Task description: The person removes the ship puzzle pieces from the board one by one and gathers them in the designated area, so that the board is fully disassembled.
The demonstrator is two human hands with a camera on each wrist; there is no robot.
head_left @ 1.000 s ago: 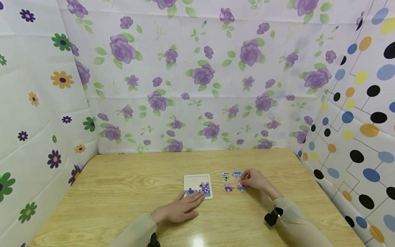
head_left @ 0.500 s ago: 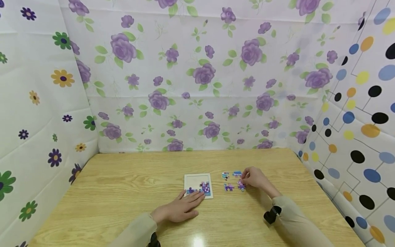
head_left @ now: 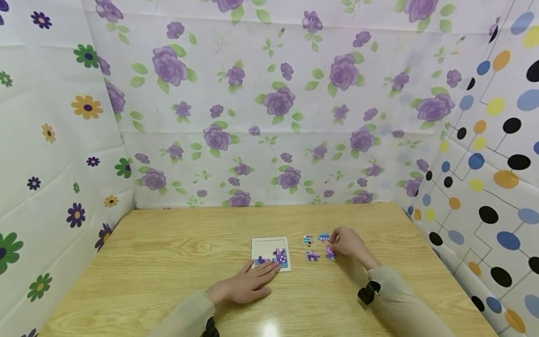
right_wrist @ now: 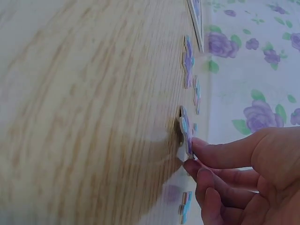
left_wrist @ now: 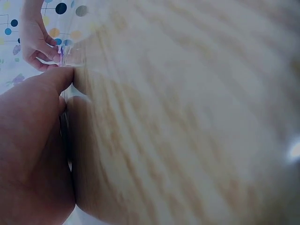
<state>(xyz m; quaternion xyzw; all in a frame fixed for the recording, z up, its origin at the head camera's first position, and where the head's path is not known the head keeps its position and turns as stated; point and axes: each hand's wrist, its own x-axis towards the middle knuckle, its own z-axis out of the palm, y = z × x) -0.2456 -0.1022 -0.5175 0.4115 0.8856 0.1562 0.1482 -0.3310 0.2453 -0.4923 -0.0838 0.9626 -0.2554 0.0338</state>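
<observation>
A purple-and-pink jigsaw piece [head_left: 330, 253] is pinched between the thumb and fingers of my right hand [head_left: 347, 242]. In the right wrist view this jigsaw piece [right_wrist: 185, 129] tilts up, one edge close over the table. My left hand [head_left: 246, 283] lies flat with fingers spread, its fingertips over the lower edge of a white square puzzle tray [head_left: 253, 248]. Joined pieces [head_left: 280, 256] fill the tray's right side and bottom, partly hidden by those fingers. In the left wrist view the left hand [left_wrist: 33, 136] rests along the tabletop.
Loose jigsaw pieces lie right of the tray: a purple one [head_left: 312, 255], a blue-and-white one [head_left: 308, 240] and a blue one [head_left: 324, 237]. The wooden table [head_left: 189, 248] ends at a flowered cloth [head_left: 273, 140] behind, with patterned cloths on both sides.
My right hand has shifted very slightly up and right with the pinched piece, and its wrist has turned a little. The left hand stays in place on the tray's edge.
</observation>
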